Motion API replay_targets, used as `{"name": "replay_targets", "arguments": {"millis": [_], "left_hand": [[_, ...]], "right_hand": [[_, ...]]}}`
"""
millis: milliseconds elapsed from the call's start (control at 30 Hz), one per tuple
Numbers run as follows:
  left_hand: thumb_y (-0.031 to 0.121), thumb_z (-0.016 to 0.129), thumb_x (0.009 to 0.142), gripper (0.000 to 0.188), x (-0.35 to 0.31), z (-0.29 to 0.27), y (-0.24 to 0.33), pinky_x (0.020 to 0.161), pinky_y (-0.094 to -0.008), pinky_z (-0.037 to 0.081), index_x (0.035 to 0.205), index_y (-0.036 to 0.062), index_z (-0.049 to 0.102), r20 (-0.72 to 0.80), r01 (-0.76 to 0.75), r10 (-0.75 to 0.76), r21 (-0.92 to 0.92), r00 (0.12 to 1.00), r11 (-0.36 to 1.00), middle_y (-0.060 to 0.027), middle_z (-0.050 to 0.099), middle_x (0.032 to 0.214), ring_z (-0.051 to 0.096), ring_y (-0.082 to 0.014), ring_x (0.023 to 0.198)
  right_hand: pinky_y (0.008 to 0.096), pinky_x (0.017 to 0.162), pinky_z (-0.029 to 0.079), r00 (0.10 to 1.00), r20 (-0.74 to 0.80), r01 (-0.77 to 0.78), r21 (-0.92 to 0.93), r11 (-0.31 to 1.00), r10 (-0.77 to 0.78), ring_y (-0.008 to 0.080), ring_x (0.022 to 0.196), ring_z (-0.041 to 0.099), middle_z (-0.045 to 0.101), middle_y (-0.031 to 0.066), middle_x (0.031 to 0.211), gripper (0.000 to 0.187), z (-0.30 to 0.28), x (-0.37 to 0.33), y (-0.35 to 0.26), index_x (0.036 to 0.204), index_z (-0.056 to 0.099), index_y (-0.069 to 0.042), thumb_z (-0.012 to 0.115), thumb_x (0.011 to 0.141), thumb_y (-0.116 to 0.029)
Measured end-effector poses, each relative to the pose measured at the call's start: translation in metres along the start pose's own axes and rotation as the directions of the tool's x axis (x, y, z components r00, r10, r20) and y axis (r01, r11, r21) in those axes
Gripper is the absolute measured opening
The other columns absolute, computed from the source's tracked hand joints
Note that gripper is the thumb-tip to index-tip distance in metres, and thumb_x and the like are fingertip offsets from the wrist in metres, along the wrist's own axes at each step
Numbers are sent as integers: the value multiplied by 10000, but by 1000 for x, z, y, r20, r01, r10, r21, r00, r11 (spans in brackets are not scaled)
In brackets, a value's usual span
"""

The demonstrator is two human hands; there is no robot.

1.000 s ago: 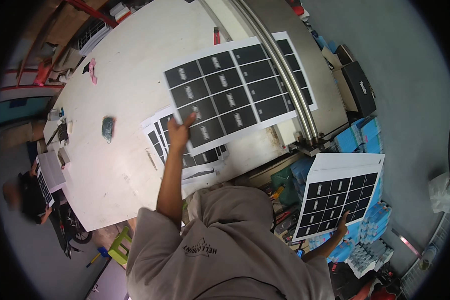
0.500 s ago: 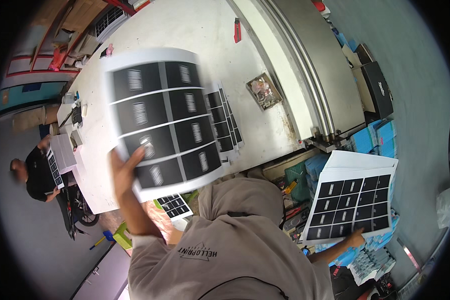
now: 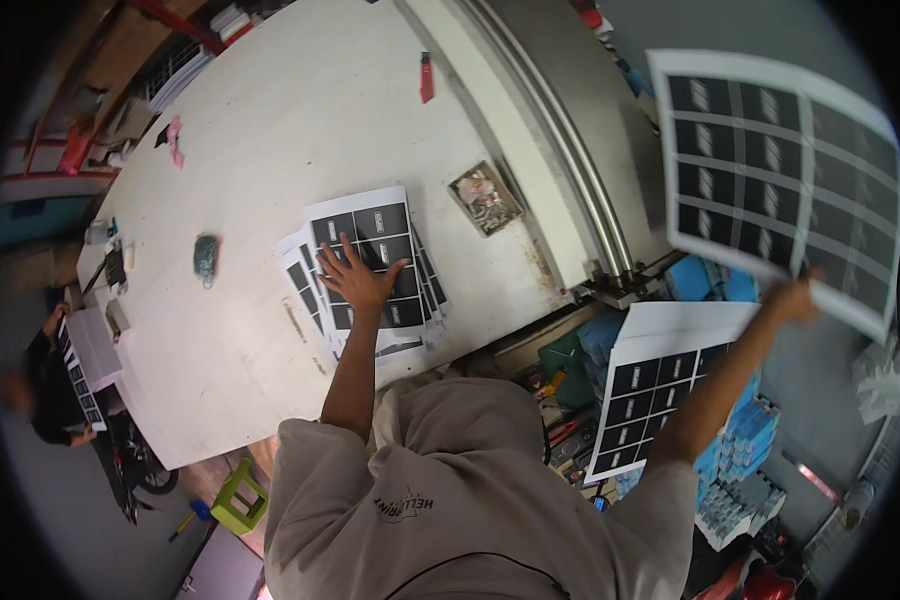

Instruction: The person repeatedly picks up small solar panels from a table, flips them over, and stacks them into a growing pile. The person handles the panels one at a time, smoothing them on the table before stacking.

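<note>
My left hand (image 3: 360,280) lies with fingers spread on a loose pile of black-and-white printed sheets (image 3: 380,222) near the front edge of the white table. Lower sheets stick out unevenly round the top one. Up at the right, my right hand (image 3: 796,298) grips the lower edge of one large printed sheet (image 3: 750,170), raised and tilted, its far side slightly blurred. Below it a stack of similar sheets (image 3: 642,390) rests at my right side, partly covered by my right forearm.
On the white table (image 3: 250,150) are a red cutter (image 3: 426,78), a small tray of scraps (image 3: 485,198) and a dark green bundle (image 3: 206,260). A long machine with metal rollers (image 3: 560,130) borders its right side. At far left another person (image 3: 55,385) holds a printed sheet.
The sheet my left hand held up is now down on the pile, with the hand flat on top. My right hand has lifted a sheet off the right stack, up and outward.
</note>
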State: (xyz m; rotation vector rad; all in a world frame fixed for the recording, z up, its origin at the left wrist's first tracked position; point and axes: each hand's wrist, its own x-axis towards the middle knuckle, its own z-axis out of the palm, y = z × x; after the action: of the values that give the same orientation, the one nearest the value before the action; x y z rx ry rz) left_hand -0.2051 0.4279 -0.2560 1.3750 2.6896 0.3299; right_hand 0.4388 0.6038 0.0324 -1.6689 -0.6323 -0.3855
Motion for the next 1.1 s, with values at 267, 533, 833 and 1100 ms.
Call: {"name": "replay_targets", "arguments": {"millis": [267,533,833,1100], "left_hand": [[639,824,641,1230,12,21,34,1098,-716,122,1540,65,212,14,-94,94,-19,995,995,-328,145,1558,93,-506,1458],[360,717,914,512,49,8,157,850,-307,499,1196,-56,617,481,475,303,-875,823,97,-92,690,1008,633,-164,916],[264,858,776,416,40,-83,44,719,-325,546,990,-49,687,413,333,47,-791,910,513,-123,717,918,672,-191,771],[92,810,807,497,19,-289,-82,823,-337,538,1208,-48,552,251,371,-290,-774,923,513,-136,667,1062,657,-199,908]], "right_hand": [[429,959,458,892,427,-281,265,922,149,347,1073,606,599,267,1173,504,174,-161,70,1187,489,126,701,925,-249],[358,748,531,543,798,61,-349,935,262,259,814,672,699,164,868,641,-47,-99,135,1294,566,60,719,885,-409],[529,1087,348,547,119,-123,-968,221,829,384,1342,411,451,250,1437,1156,-326,-75,154,1378,498,28,486,711,-916],[516,1060,413,488,3,-354,-913,201,873,417,1265,525,519,269,1396,1182,-360,-76,185,1388,434,146,627,729,-816]]}}
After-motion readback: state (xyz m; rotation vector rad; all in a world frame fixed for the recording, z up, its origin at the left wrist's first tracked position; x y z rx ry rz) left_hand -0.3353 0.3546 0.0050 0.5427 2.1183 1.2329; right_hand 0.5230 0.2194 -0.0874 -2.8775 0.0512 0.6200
